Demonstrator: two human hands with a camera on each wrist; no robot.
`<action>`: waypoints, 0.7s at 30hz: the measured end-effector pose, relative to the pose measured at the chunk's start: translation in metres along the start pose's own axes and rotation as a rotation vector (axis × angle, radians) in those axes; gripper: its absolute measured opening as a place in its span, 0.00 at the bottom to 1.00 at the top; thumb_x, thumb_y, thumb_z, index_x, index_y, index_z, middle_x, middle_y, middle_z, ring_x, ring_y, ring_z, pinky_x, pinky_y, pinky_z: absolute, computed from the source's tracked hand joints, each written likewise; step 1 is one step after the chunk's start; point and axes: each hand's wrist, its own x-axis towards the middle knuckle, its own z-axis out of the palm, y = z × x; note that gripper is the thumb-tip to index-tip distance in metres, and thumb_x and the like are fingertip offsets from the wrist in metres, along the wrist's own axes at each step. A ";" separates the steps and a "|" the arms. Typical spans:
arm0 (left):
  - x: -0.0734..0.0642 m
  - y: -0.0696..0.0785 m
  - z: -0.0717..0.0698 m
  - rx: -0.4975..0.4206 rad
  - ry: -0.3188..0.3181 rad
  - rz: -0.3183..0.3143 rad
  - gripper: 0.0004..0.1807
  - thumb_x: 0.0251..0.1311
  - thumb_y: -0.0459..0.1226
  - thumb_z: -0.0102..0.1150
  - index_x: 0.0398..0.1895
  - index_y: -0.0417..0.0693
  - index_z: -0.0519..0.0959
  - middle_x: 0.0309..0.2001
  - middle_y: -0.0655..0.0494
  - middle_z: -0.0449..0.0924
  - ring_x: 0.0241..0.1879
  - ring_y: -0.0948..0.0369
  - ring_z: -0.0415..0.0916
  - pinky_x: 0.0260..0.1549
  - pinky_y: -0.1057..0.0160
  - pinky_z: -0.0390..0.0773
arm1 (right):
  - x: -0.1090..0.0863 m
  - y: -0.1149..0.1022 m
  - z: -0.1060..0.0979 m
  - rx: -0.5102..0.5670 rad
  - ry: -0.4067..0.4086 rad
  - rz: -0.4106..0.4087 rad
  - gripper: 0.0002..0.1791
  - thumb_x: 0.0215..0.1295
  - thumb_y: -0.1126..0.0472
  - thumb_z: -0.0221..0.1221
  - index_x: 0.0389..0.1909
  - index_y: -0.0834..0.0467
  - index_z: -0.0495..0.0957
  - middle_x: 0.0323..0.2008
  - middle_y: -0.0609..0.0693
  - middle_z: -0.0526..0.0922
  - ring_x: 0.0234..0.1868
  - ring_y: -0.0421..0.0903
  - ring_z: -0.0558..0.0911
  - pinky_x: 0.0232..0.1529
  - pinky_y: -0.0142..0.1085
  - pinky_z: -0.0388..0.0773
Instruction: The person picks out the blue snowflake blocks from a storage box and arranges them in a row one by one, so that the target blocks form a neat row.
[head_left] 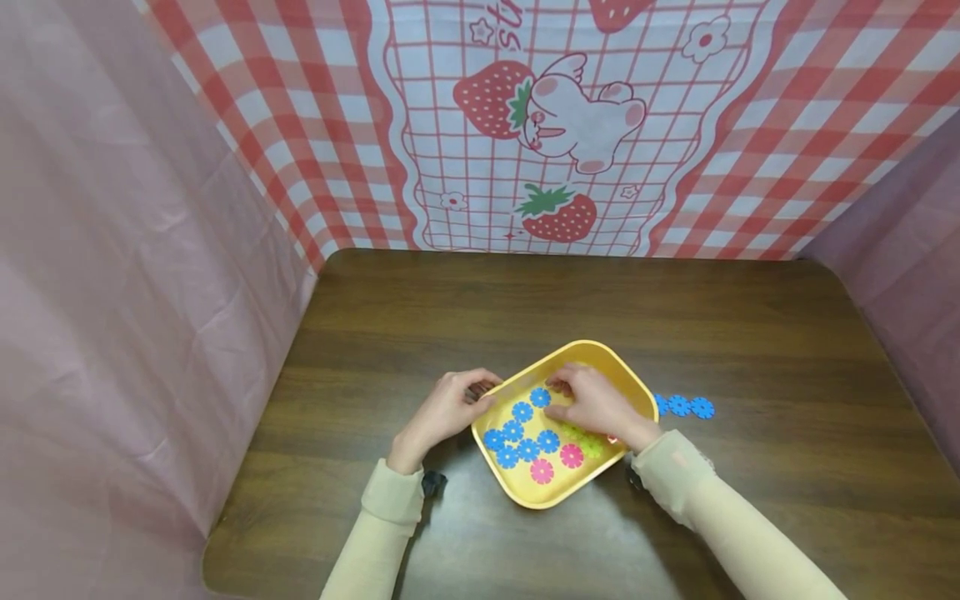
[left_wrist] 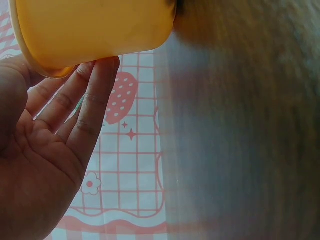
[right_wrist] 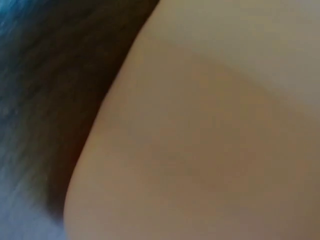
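A yellow plastic basin (head_left: pixel 525 492) sits on the table, turned at an angle. Several blue snowflake discs (head_left: pixel 528 450) are spread over its floor, with two pink snowflake discs (head_left: pixel 572 455) and some yellow-green ones (head_left: pixel 592 446) near the right wrist. My left hand (head_left: pixel 450 407) holds the basin's left rim, thumb at the edge; in the left wrist view its fingers (left_wrist: pixel 90 110) lie against the outer wall. Inside the basin is my right hand (head_left: pixel 596 402), thumb and bent fingers apart with a gap between them. The right wrist view is filled by blurred skin.
A row of joined blue snowflake discs (head_left: pixel 679 406) lies on the wooden table (head_left: pixel 450 300) just right of the basin, partly hidden by its rim. A checked strawberry cloth (head_left: pixel 562 125) hangs at the back, and pink curtains (head_left: pixel 150 250) close off both sides.
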 end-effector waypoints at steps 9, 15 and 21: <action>0.000 0.000 0.001 -0.009 -0.003 0.012 0.12 0.62 0.30 0.65 0.48 0.42 0.83 0.40 0.51 0.85 0.37 0.61 0.81 0.36 0.66 0.81 | 0.002 -0.003 0.008 -0.056 0.015 0.001 0.21 0.52 0.54 0.74 0.43 0.64 0.84 0.39 0.52 0.82 0.39 0.48 0.80 0.50 0.46 0.77; -0.001 0.000 0.001 -0.007 -0.005 0.030 0.11 0.62 0.30 0.65 0.48 0.41 0.83 0.40 0.51 0.85 0.37 0.60 0.81 0.36 0.66 0.81 | 0.003 -0.003 0.013 -0.082 0.026 -0.006 0.22 0.52 0.53 0.75 0.42 0.64 0.84 0.39 0.52 0.82 0.38 0.48 0.80 0.49 0.46 0.78; 0.000 -0.001 0.000 -0.001 -0.005 0.030 0.11 0.63 0.30 0.65 0.48 0.42 0.83 0.40 0.51 0.85 0.37 0.60 0.81 0.36 0.67 0.81 | 0.007 -0.003 0.015 -0.095 0.034 -0.008 0.22 0.53 0.51 0.75 0.41 0.63 0.84 0.37 0.50 0.81 0.37 0.46 0.79 0.47 0.44 0.79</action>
